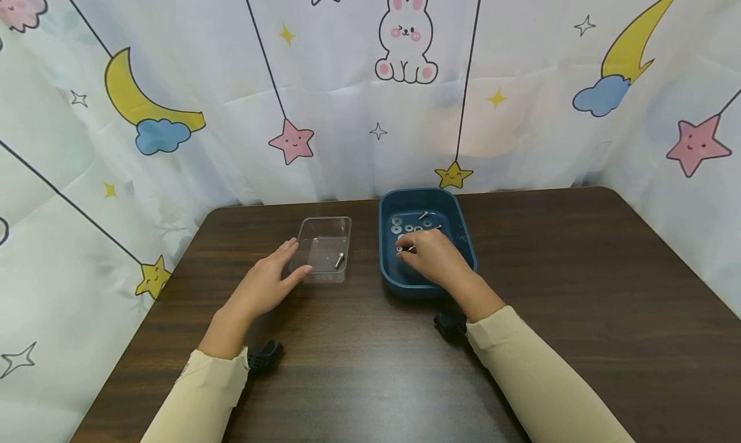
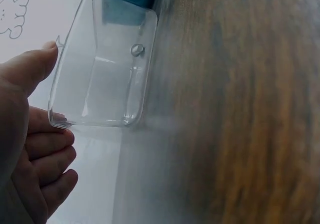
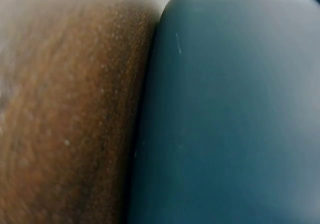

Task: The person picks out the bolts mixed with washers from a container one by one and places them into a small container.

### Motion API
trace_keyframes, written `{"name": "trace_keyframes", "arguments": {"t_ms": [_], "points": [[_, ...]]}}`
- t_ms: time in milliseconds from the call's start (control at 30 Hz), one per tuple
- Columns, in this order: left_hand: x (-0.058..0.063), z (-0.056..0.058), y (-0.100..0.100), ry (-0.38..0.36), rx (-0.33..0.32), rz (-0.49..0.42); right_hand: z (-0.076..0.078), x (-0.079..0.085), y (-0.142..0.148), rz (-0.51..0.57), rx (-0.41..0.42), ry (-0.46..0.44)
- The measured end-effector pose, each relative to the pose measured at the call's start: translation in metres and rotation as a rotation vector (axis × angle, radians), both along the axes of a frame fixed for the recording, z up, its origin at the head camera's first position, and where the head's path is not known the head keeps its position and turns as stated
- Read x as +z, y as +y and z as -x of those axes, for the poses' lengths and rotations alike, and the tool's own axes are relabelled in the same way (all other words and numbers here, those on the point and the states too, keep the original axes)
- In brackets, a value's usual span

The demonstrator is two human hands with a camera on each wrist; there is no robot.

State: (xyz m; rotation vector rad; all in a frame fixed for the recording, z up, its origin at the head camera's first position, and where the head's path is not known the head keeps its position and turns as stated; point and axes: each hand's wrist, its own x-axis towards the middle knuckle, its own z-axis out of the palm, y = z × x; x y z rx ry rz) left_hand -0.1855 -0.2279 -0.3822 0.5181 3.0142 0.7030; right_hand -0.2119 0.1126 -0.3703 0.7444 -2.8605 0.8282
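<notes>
My left hand (image 1: 267,282) is beside a clear plastic box (image 1: 318,273), its fingers stretched along the left side and its thumb at the near rim. In the left wrist view, the fingertips come up to the edge of the box. A single metal bolt (image 1: 339,260) lies inside it. My right hand (image 1: 433,258) reaches over the near part of a blue tray (image 1: 413,289), thumb and index finger curved towards each other. Small metal pieces show around those fingertips; I cannot tell whether one is pinched. Several washers (image 1: 396,229) and another bolt (image 1: 424,215) lie farther back in the tray.
Both containers stand near the back of a dark wooden table (image 1: 347,366), with a gap between them. A printed curtain (image 1: 347,96) hangs right behind the table edge. In the right wrist view, the tray's outer wall (image 3: 225,109) fills most of the frame.
</notes>
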Motion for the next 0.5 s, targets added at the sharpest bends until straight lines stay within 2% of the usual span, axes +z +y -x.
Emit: {"name": "trace_keyframes", "arguments": {"t_ms": [200,500], "points": [[-0.003,0.001,-0.002,0.000,-0.001,-0.023,0.000,0.001,-0.001,0.008,-0.003,0.039],[-0.003,0.001,-0.002,0.002,-0.003,-0.055,-0.008,0.013,-0.008,0.090,-0.031,0.167]]}}
